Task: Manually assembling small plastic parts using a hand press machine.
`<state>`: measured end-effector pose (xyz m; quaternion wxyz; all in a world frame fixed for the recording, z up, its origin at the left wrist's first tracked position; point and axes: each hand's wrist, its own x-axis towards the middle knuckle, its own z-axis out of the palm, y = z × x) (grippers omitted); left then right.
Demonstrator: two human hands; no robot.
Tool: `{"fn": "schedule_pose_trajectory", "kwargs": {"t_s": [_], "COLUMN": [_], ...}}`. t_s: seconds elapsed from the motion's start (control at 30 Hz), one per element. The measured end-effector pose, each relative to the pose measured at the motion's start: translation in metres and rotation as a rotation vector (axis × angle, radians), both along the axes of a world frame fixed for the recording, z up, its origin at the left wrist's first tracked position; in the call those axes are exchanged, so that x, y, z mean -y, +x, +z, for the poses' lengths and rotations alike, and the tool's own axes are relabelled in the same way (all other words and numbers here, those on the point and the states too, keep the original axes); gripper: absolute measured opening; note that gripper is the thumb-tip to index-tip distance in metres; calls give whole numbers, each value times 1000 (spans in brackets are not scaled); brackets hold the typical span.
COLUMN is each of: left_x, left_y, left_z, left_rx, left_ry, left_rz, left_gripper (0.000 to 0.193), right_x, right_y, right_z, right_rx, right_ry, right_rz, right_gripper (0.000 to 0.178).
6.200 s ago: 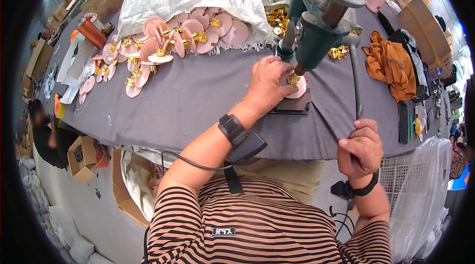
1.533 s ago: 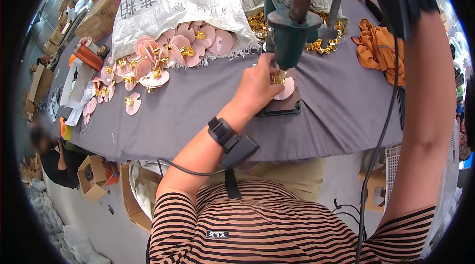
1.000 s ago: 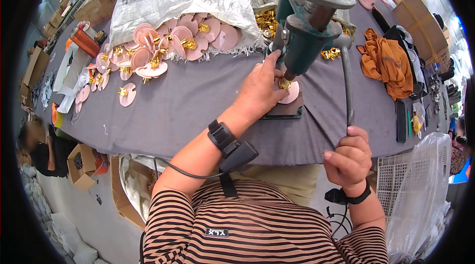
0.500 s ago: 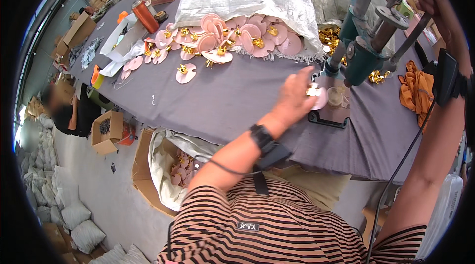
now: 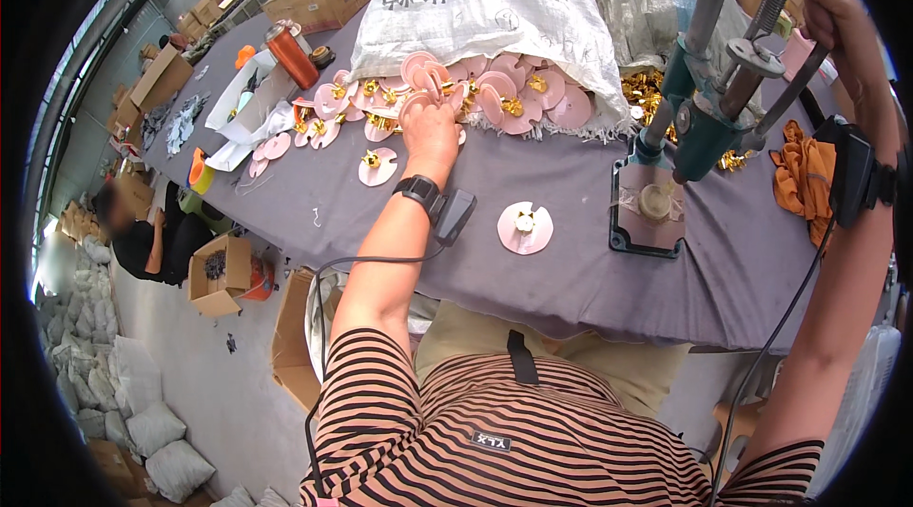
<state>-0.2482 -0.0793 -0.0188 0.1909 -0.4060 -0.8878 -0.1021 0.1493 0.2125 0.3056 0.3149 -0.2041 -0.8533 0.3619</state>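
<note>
My left hand [image 5: 433, 138] is at the edge of a pile of pink slotted discs [image 5: 571, 109] with gold bow-like fittings. Its fingers are closed on a pink disc [image 5: 415, 107], though the hand partly hides it. High on the right, my right hand [image 5: 829, 10] grips the end of the lever of a green hand press [image 5: 709, 122]. On the press's base plate [image 5: 639, 239] sits a round, pale die [image 5: 655, 203] with no disc on it. A single pink disc [image 5: 538, 237] with a pale, shiny centre lies on the cloth between the pile and the press.
A white woven sack [image 5: 475, 12] lies behind the pile. Gold fittings [image 5: 647, 93] are heaped behind the press, and an orange cloth [image 5: 805, 179] is to its right. An orange-red can [image 5: 293, 55] and a tape roll [image 5: 200, 171] stand left. A person [image 5: 157, 236] sits beyond the table.
My left hand has left the press and moved left to the pile. The disc that was at the press now lies on the cloth. My right hand stays at the lever.
</note>
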Motion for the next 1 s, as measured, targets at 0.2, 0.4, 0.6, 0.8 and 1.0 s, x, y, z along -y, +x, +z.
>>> {"fn": "schedule_pose_trajectory", "kwargs": {"t_s": [0.2, 0.4, 0.6, 0.8, 1.0], "left_x": [7, -60, -107, -105, -93], "left_y": [72, 207, 243, 246, 239], "left_z": [27, 29, 25, 35, 38], "left_rx": [395, 979, 746, 928, 877], "left_ry": [554, 407, 390, 297, 321], "left_rz": [-322, -600, -733, -701, -708], "left_gripper": [52, 73, 58, 76, 87], "right_x": [59, 77, 59, 67, 147], "right_y": [-24, -35, -33, -24, 91], "right_z": [8, -1, 3, -2, -130], "right_rx": [-159, -237, -173, -194, -432], "right_ry": [-146, -90, -83, -10, 441], "right_rz": [-27, -146, -122, -104, 109], "right_gripper": [14, 19, 20, 21, 9]}}
